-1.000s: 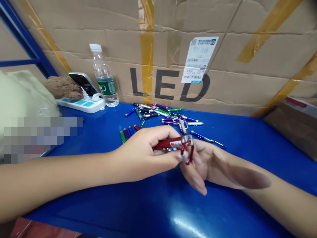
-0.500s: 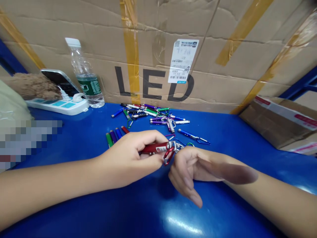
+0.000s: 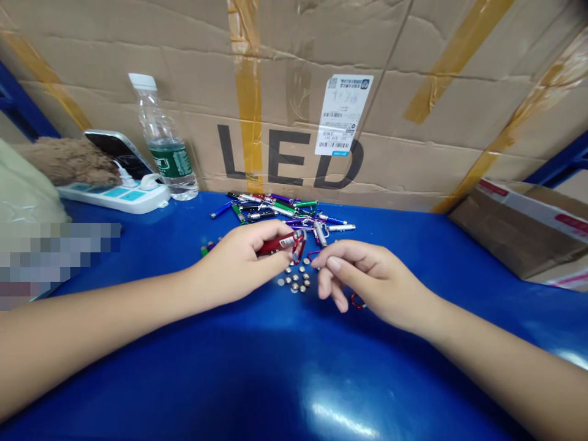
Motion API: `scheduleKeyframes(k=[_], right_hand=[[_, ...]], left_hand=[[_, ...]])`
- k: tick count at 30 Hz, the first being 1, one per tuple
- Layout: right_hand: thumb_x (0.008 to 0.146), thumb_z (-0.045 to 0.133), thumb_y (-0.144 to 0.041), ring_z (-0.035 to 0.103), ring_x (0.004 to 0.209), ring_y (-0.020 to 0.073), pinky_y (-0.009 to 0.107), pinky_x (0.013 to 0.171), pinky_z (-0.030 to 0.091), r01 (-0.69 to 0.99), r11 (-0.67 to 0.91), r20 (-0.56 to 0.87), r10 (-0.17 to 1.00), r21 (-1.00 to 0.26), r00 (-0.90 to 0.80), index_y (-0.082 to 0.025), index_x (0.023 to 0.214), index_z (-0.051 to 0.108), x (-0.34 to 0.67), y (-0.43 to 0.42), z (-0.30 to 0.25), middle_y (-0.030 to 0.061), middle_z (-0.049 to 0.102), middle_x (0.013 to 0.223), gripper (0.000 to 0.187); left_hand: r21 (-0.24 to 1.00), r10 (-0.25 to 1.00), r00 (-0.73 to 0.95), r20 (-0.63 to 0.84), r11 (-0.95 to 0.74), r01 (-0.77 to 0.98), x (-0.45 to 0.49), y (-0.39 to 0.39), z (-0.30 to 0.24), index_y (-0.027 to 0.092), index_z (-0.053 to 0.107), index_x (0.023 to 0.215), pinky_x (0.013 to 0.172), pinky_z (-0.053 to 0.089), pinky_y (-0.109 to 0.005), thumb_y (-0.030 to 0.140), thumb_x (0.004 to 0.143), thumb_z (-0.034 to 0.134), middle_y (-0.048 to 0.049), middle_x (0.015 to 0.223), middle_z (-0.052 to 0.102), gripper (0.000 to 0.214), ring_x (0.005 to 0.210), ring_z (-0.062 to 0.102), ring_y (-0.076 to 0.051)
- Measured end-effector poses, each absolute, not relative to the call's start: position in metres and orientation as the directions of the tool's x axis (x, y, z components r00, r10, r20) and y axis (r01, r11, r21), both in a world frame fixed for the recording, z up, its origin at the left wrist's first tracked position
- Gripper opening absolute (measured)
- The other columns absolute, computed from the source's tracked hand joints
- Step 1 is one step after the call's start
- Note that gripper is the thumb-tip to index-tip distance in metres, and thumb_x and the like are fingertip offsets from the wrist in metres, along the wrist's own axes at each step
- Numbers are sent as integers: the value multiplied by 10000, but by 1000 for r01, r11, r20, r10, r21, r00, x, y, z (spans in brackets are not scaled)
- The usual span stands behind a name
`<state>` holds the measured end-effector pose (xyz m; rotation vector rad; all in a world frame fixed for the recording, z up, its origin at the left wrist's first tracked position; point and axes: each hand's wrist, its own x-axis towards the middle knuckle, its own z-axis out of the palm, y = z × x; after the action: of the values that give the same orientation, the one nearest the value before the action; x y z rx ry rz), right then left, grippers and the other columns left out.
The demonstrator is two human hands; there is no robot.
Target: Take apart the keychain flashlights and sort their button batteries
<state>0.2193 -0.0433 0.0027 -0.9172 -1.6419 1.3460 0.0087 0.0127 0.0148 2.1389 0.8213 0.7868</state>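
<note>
My left hand [image 3: 239, 262] is shut on a red mini flashlight keychain [image 3: 278, 244], with its red carabiner [image 3: 298, 248] sticking out past the fingertips. My right hand [image 3: 372, 278] is beside it, fingers loosely bent, with nothing visible in them. Between and just below the hands lie several small silver button cells [image 3: 294, 279]. A red loop [image 3: 357, 301] shows under the right hand's edge. Behind the hands is a heap of coloured metal flashlights with carabiners [image 3: 285, 209], partly hidden by my left hand.
The blue table [image 3: 294, 367] runs under everything. Behind it stands a taped cardboard box printed "LED" [image 3: 285, 156]. At back left are a water bottle [image 3: 164, 141], a phone [image 3: 117, 150], a power strip [image 3: 114, 197] and a brown fuzzy object [image 3: 68, 160].
Several button cells now lie on the table below the flashlight. My right hand has turned and closed toward the left hand. Both hands and the flashlight have moved farther from me.
</note>
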Motion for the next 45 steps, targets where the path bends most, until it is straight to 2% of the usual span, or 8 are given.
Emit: scheduleKeyframes(k=[5, 10, 18, 22, 28, 32, 39, 45], right_hand=[[929, 566, -289, 685, 591, 115, 255, 584, 548, 230, 392, 285, 876, -891, -389, -169, 897, 629, 216, -47, -1, 70, 765, 853, 140], [880, 635, -268, 733, 705, 171, 307, 680, 591, 238, 498, 395, 840, -834, -372, -201, 817, 641, 217, -50, -2, 51, 763, 774, 92], [927, 579, -405, 699, 589, 127, 225, 529, 511, -71, 163, 178, 878, -984, -444, -179, 857, 589, 219, -43, -4, 24, 736, 702, 237], [912, 590, -439, 682, 565, 135, 256, 552, 521, -60, 93, 111, 870, -994, -480, -173, 846, 591, 220, -43, -1, 20, 722, 668, 274], [930, 570, -389, 658, 582, 131, 270, 600, 512, 15, 96, 73, 839, -995, -539, -173, 798, 603, 220, -46, 3, 22, 705, 637, 255], [913, 594, -380, 650, 590, 140, 276, 596, 490, -75, 0, 43, 820, -997, -571, -165, 770, 608, 222, -45, 0, 32, 704, 649, 259], [902, 443, -523, 575, 576, 176, 321, 608, 445, -336, -265, 90, 650, -904, -755, -172, 731, 609, 226, -40, -4, 40, 609, 584, 425], [864, 287, -739, 528, 546, 169, 331, 628, 453, -307, -320, 94, 540, -896, -837, -189, 760, 595, 228, -40, -7, 22, 555, 577, 639]], left_hand=[[759, 738, 607, 295, -566, 320, 6, 24, 11, 155, 604, 853, 685, 468, -250, 271, 809, 528, -3, 788, 616, 145, 731, 575, -127], [757, 728, 605, 322, -582, 297, 5, 26, 9, 157, 595, 864, 690, 465, -250, 255, 793, 526, 3, 773, 617, 139, 716, 566, -119], [763, 708, 640, 298, -580, 286, 5, 23, 8, 148, 595, 872, 685, 464, -244, 233, 797, 517, 9, 768, 602, 138, 714, 566, -113], [765, 706, 650, 281, -574, 292, 5, 22, 9, 149, 591, 882, 665, 462, -242, 263, 800, 515, 7, 763, 597, 160, 701, 561, -115], [763, 699, 661, 275, -576, 293, 5, 20, 7, 158, 598, 886, 646, 460, -227, 255, 805, 508, 6, 768, 604, 156, 698, 558, -110], [754, 686, 666, 292, -594, 281, 6, 17, 8, 154, 612, 901, 657, 461, -222, 250, 814, 514, 6, 778, 618, 162, 702, 561, -104], [756, 677, 682, 276, -591, 281, 8, 14, 8, 156, 619, 909, 687, 472, -221, 239, 827, 533, 7, 800, 644, 145, 731, 592, -110], [768, 678, 692, 248, -573, 287, 7, 14, 6, 160, 619, 928, 661, 474, -213, 234, 832, 535, 15, 789, 644, 148, 717, 594, -110]])
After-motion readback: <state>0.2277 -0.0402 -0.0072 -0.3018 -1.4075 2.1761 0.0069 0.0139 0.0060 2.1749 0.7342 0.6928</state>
